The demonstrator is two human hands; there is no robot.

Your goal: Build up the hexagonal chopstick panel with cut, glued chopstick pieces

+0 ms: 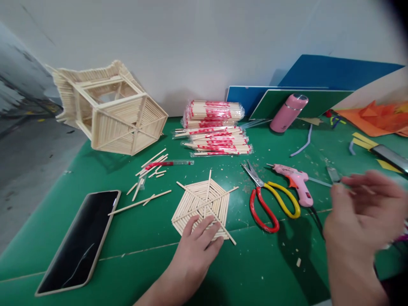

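Observation:
A flat hexagonal panel of wooden sticks (pixel 197 199) lies on the green table, with crossing spokes that stick out past its edges. My left hand (pixel 199 240) rests on the panel's near part, its fingers spread. Raised at the right, my right hand (pixel 366 208) is blurred by motion; its fingers are bent, and whether they hold anything cannot be made out. Between the hands lie scissors (pixel 266 185) with one red and one yellow handle, blades apart. A pink glue gun (pixel 296 180) lies just beyond them, its nozzle pointing left.
A stick-built lantern-like frame (pixel 135 123) stands at the back left. Loose sticks (pixel 140 202) lie near a phone (pixel 79 242). Wrapped stick bundles (pixel 216 112), a pink bottle (pixel 288 112), coloured boards (pixel 318 102) and orange paper (pixel 366 117) are along the back.

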